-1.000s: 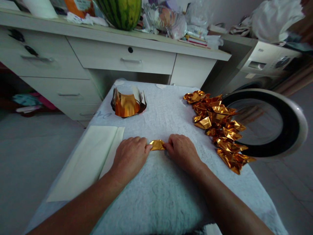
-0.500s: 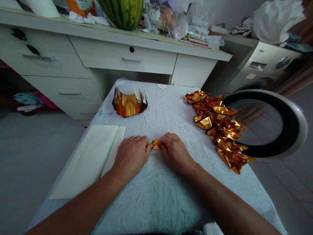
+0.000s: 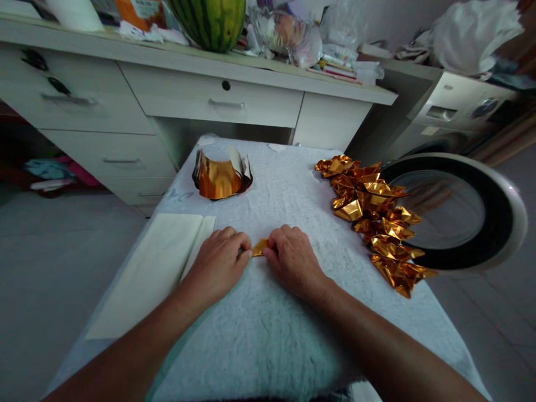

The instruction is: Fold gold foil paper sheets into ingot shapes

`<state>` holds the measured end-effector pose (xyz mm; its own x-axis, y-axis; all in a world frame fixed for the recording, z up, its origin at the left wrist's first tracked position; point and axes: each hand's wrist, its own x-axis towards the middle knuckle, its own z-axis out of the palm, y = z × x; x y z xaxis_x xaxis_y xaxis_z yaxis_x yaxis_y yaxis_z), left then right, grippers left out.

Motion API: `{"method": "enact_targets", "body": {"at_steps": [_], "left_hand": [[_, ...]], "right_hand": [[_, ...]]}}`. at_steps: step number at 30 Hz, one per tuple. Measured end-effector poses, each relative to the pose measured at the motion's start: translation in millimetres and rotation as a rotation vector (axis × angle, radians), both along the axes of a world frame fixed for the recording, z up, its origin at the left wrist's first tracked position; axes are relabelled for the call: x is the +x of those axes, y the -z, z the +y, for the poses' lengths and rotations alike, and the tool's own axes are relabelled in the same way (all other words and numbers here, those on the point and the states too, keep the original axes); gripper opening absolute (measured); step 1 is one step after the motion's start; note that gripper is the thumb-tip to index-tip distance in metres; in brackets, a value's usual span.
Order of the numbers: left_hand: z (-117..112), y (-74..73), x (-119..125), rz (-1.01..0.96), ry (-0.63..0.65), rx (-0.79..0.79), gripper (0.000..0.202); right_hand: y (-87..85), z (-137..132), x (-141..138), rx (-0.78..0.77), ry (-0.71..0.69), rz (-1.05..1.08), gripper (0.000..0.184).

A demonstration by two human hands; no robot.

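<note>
A small piece of gold foil paper (image 3: 260, 247) lies on the white cloth-covered table (image 3: 276, 335), pinched from both sides. My left hand (image 3: 220, 265) grips its left end with fingers closed. My right hand (image 3: 293, 259) presses and grips its right end, covering most of it. A curled stack of gold foil sheets (image 3: 220, 176) stands at the far left of the table. A heap of several folded gold foil pieces (image 3: 371, 215) runs along the table's right side.
A cream sheet (image 3: 151, 271) lies on the table's left part. Behind stands a white desk with drawers (image 3: 209, 103), a watermelon (image 3: 209, 22) and clutter on top. A washing machine with its round door (image 3: 456, 212) open is at the right.
My hands have moved closer together and slightly left. The visible strip of gold foil between them has shrunk as it is folded shorter.
</note>
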<state>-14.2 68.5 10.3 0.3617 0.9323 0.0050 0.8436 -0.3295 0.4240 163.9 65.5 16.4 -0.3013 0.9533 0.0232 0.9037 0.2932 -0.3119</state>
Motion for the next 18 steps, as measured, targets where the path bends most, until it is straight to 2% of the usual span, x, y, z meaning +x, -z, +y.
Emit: {"method": "enact_targets", "body": {"at_steps": [18], "left_hand": [[0.5, 0.2, 4.6, 0.035, -0.035, 0.002, 0.007]], "right_hand": [[1.9, -3.7, -7.2, 0.048, 0.045, -0.085, 0.029]]}}
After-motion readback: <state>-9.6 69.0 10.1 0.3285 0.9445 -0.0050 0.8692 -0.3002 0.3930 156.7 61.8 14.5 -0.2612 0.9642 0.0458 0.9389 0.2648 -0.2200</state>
